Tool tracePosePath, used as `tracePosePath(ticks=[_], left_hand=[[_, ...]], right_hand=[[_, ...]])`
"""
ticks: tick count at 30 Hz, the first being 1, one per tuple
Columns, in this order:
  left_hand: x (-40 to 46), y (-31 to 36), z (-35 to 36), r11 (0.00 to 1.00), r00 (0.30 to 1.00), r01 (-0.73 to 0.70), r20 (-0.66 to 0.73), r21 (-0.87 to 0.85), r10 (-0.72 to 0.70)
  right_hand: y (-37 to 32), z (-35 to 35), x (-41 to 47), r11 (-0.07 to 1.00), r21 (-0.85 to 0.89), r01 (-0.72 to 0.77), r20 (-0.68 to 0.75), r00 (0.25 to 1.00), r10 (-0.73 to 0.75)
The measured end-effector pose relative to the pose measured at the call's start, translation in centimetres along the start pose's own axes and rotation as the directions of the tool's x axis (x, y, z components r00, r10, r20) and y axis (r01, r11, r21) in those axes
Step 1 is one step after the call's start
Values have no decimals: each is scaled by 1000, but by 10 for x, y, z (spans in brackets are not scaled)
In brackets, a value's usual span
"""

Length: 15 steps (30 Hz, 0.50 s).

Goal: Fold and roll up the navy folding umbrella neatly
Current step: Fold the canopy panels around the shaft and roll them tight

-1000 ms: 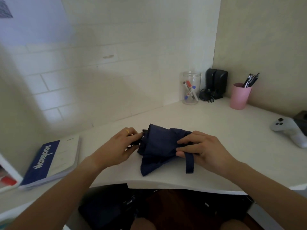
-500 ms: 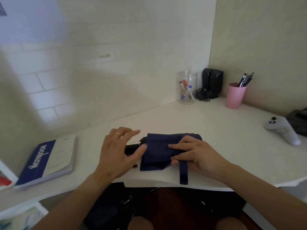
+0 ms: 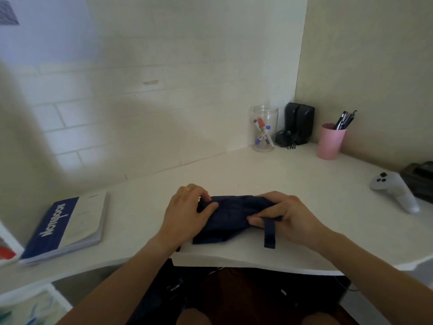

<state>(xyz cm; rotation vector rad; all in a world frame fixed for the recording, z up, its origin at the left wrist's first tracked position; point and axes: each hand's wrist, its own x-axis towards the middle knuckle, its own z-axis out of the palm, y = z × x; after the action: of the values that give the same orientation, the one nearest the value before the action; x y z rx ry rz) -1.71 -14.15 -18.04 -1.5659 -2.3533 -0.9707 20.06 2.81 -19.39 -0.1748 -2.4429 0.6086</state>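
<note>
The navy folding umbrella [image 3: 228,216] lies across the white desk [image 3: 293,184] near its front edge, its fabric loosely gathered into a flat bundle. My left hand [image 3: 185,212] is closed over the umbrella's left end, thumb on the cloth, and hides the handle. My right hand [image 3: 285,215] grips the right end, fingers curled over the fabric. The closure strap [image 3: 269,233] hangs from under my right fingers toward the desk edge.
A blue and white notebook [image 3: 68,226] lies at the left. At the back stand a clear jar of markers [image 3: 264,129], black speakers [image 3: 298,125] and a pink pen cup [image 3: 330,141]. A white game controller [image 3: 393,191] rests at the right.
My left hand, lifted and open half a second ago, has come down onto the umbrella's left end. The fabric is gathered narrower and my right hand has curled tighter around it.
</note>
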Motion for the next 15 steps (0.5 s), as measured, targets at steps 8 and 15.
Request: tracePosePath(ticks=[8,15], left_hand=[[28,1,-15,997,853,22,522,-73,19],[29,3,-10,962,891,-136,395,-235,222]], right_hand=[[-11,-12,5,992,-111,57,85,995,-48],[-14,-25,20,929,-254,268,158,960,-233]])
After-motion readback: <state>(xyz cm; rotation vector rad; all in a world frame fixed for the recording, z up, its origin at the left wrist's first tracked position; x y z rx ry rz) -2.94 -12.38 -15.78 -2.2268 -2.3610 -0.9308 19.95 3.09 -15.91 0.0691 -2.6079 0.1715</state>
